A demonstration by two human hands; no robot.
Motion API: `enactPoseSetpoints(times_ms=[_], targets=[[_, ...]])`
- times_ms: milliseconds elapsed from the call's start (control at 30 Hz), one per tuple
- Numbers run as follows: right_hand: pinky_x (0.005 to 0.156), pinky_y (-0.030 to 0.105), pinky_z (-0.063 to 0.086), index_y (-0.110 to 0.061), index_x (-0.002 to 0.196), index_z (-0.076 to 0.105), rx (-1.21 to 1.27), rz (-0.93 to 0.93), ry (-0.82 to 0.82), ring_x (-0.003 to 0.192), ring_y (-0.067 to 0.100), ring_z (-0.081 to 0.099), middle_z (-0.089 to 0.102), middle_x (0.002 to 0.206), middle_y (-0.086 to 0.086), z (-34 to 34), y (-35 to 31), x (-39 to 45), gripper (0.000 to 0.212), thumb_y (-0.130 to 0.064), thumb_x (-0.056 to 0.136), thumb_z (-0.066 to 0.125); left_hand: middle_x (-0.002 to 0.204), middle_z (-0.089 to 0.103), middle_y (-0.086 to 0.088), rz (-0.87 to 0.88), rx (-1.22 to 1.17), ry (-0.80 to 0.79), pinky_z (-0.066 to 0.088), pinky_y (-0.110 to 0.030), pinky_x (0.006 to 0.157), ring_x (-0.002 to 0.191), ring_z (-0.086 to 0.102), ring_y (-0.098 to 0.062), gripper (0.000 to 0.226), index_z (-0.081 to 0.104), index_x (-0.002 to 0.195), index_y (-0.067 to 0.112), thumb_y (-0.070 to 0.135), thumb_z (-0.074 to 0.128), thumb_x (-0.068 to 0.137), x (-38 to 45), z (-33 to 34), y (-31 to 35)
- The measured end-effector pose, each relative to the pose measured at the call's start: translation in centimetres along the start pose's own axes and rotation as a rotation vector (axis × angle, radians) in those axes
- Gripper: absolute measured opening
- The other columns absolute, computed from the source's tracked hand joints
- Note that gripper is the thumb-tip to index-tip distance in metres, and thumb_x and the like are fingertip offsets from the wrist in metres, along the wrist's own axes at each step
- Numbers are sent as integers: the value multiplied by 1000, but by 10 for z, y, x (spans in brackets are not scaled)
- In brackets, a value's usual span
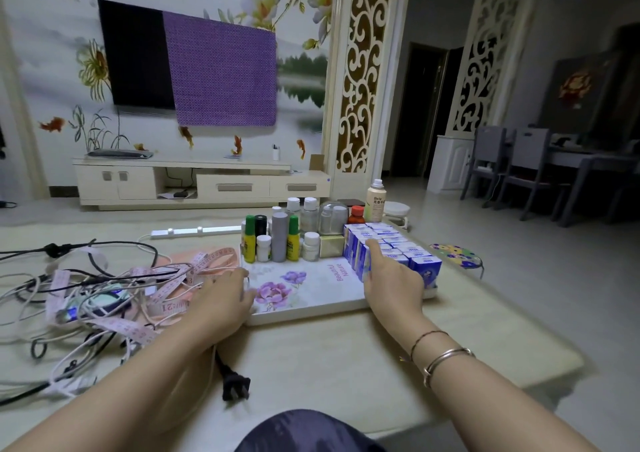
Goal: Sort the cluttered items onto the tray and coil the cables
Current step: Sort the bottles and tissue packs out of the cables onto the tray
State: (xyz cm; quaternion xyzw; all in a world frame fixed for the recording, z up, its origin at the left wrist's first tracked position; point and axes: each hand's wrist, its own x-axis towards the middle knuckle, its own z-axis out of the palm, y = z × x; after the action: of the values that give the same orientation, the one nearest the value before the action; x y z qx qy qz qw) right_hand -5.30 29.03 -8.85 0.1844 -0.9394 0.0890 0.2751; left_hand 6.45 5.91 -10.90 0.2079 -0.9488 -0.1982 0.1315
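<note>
Up front, the left hand (221,294) lies flat, fingers straight, on the near-left edge of the flowered tray (311,307), whose long axis runs left to right. The right hand (393,278) presses straight fingers against the blue boxes (412,254), standing in rows just beyond it. Left of the left hand, tangled cables (69,299) and one pink tape measure (166,299) sprawl over the worktop (346,365). One black plug (235,384) lies nearer, prongs pointing right.

One flowered tray (311,299). Two yellow bottles with green caps (250,240). One grey cylinder (280,236). One black bottle (260,224). One red-capped bottle (356,215). One tall spray bottle (375,200). One block of blue-and-white boxes (391,249), number uncertain. One pink tape measure (166,292). One black plug (236,385). One power strip (194,231). Two hands: left hand (221,299), right hand (393,280).
</note>
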Motion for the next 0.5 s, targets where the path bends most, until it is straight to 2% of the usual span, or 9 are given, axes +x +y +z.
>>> enactPoseSetpoints(times_ms=[67, 167, 267, 367, 500], targets=[[55, 29, 35, -26, 139, 30, 72, -50, 18, 85, 31, 65, 69, 93, 7, -5, -11, 1, 50, -18, 92, 44, 137, 52, -3, 33, -32, 68, 40, -44, 102, 126, 45, -30, 42, 41, 137, 21, 34, 40, 97, -5, -10, -5], [57, 35, 46, -25, 123, 42, 300, -154, -14, 76, 32, 61, 66, 83, 8, -8, -43, 10, 32, -19, 91, 46, 132, 56, -3, 52, -66, 169, 42, -42, 100, 121, 49, -26, 37, 48, 133, 19, 21, 45, 95, -16, -36, -20], [60, 35, 48, -28, 109, 50, 546, -287, -164, 69, 23, 59, 62, 74, -2, -14, -100, 21, 21, -18, 90, 50, 120, 62, -6, -33, -81, 277, 44, -40, 95, 113, 54, -28, 29, 60, 117, 14, 12, 49, 89, -29, -67, -58], [63, 34, 52, -26, 96, 58, 640, -444, -341, 71, 18, 63, 62, 74, -6, -26, -159, 31, 13, -18, 88, 53, 106, 65, -4, -157, -134, 361, 46, -39, 89, 104, 57, -27, 24, 66, 100, 16, 8, 51, 83, -41, -90, -103], [52, 19, 40, -24, 90, 63, 639, -680, -484, 63, 8, 55, 60, 73, -8, -35, -238, 31, 14, -13, 86, 56, 98, 65, 0, -306, -168, 366, 48, -36, 87, 98, 58, -25, 16, 63, 88, 22, 11, 57, 79, -56, -116, -154]])
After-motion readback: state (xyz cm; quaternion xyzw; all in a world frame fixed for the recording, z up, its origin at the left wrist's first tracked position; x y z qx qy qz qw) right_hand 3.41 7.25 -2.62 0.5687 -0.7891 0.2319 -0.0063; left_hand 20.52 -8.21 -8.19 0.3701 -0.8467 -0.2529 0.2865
